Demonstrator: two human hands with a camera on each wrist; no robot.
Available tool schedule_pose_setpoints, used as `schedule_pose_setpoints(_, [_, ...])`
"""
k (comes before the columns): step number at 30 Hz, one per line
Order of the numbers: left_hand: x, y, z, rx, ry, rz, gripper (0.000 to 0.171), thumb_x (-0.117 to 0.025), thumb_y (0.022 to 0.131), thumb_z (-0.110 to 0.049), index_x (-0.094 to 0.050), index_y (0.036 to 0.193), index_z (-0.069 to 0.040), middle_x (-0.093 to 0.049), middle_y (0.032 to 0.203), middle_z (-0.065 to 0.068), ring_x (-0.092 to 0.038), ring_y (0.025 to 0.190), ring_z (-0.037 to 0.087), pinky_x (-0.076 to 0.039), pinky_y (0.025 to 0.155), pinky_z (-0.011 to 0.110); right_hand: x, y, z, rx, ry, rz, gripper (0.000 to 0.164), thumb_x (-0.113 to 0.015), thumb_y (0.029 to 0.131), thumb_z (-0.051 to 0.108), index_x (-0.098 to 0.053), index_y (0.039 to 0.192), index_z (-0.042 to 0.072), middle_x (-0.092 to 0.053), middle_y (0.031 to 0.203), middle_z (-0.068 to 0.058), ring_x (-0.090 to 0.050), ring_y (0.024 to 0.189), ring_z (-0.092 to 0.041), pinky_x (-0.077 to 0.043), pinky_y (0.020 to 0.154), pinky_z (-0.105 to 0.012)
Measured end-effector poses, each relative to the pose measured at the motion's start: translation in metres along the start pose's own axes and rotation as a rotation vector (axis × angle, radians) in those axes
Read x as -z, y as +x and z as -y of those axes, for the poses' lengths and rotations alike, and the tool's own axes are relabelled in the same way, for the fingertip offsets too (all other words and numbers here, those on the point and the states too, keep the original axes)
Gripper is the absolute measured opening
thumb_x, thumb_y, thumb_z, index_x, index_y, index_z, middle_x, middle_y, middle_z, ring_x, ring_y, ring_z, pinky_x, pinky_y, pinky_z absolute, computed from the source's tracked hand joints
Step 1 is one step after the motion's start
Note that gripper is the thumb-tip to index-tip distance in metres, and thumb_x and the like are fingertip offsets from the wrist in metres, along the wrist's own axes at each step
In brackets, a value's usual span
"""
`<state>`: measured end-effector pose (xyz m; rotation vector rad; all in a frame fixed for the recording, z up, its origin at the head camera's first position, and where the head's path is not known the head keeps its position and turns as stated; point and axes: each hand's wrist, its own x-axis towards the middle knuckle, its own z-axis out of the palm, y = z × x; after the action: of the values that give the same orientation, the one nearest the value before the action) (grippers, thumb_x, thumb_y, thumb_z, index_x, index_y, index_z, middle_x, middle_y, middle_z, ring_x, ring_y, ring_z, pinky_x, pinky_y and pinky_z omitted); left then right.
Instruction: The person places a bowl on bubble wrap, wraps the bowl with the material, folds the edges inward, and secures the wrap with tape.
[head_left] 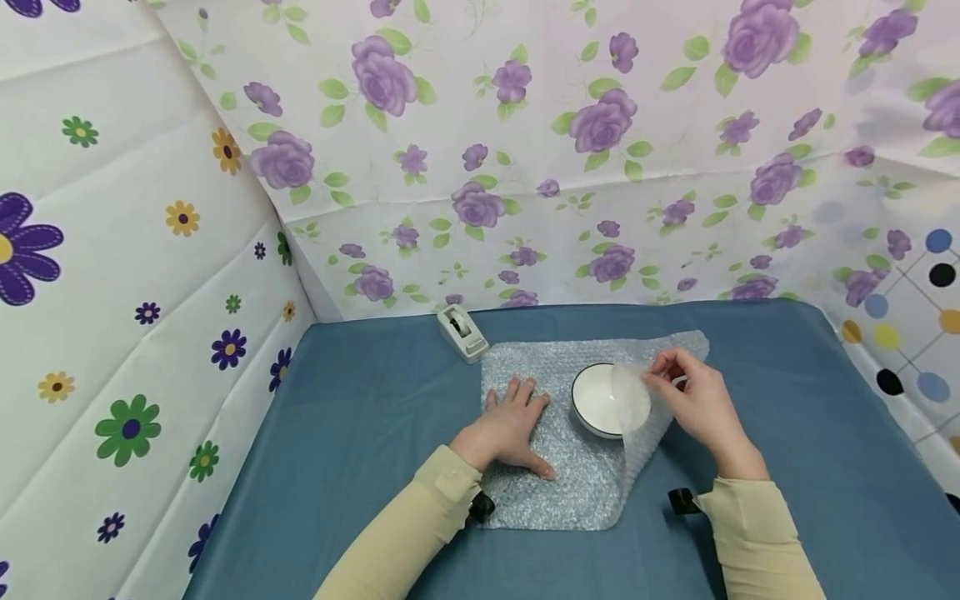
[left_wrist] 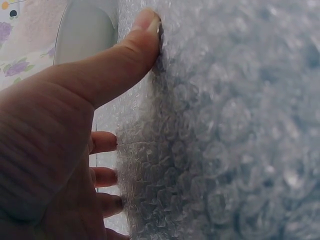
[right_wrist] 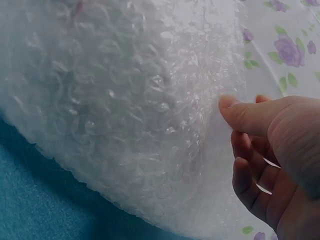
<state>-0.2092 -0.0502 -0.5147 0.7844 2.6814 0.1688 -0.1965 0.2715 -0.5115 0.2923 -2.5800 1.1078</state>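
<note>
Well, the white bowl sits upright, mouth up, on a sheet of bubble wrap, toward the sheet's right side. From the right, a raised flap of that wrap hangs over part of the bowl's mouth, and I can make out the covered part through it. The person's right hand pinches the flap by its edge; my right wrist view shows the thumb on it too. Left of the bowl, the left hand lies spread on the wrap, grasping nothing, and I take it to be steadying the sheet. Folding the right side over the bowl looks to me like the step in hand, only partly done. The next move, as I judge it, calls for carrying the edge leftward and down past the bowl's left rim without dragging the bowl along. Just beside the sheet's far left corner, a tape dispenser rests untouched on the blue tabletop.
</note>
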Motion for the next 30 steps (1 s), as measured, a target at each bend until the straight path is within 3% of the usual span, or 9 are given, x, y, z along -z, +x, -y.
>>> schedule_pose_setpoints(3, [-0.0008,0.0008,0.0005,0.002,-0.003,-0.003,0.126,-0.088,0.072,-0.075,-0.033,0.17,-0.019,-0.013,0.178,0.016,-0.007,0.164,0.04,-0.019,0.124,0.071,-0.0003,0.0006,0.0001,0.034,-0.006,-0.016,0.013,-0.073,0.103,0.006,-0.071,0.097,0.017,-0.071,0.101,0.0,-0.061,0.086,-0.011,-0.048,0.067,-0.024])
schedule_pose_setpoints(7, [-0.0005,0.0009,0.0007,0.003,-0.007,-0.002,0.126,-0.088,0.072,-0.075,-0.032,0.17,-0.018,-0.013,0.178,0.016,-0.006,0.164,0.04,-0.018,0.124,0.071,-0.0002,0.0021,0.0011,0.062,-0.03,-0.004,0.021,-0.072,0.101,-0.001,-0.082,0.097,0.018,-0.073,0.109,-0.002,-0.063,0.09,-0.015,-0.049,0.068,-0.025])
schedule_pose_setpoints(20, [-0.0001,-0.0006,0.001,-0.002,0.0,0.005,0.124,-0.088,0.073,-0.074,-0.033,0.17,-0.018,-0.012,0.178,0.015,-0.007,0.164,0.04,-0.019,0.124,0.071,-0.0005,0.0021,0.0044,0.02,-0.052,0.131,0.024,-0.067,0.105,0.001,-0.085,0.11,0.017,-0.069,0.119,-0.006,-0.063,0.098,-0.023,-0.053,0.074,-0.04])
schedule_pose_setpoints(30, [0.0,-0.0014,0.0004,-0.003,-0.024,0.008,0.124,-0.088,0.074,-0.073,-0.032,0.17,-0.019,-0.011,0.179,0.015,-0.005,0.164,0.039,-0.017,0.124,0.071,-0.0013,0.0001,0.0071,0.089,-0.068,0.222,0.017,-0.079,0.099,0.009,-0.083,0.116,0.01,-0.063,0.124,-0.011,-0.062,0.11,-0.033,-0.054,0.077,-0.047])
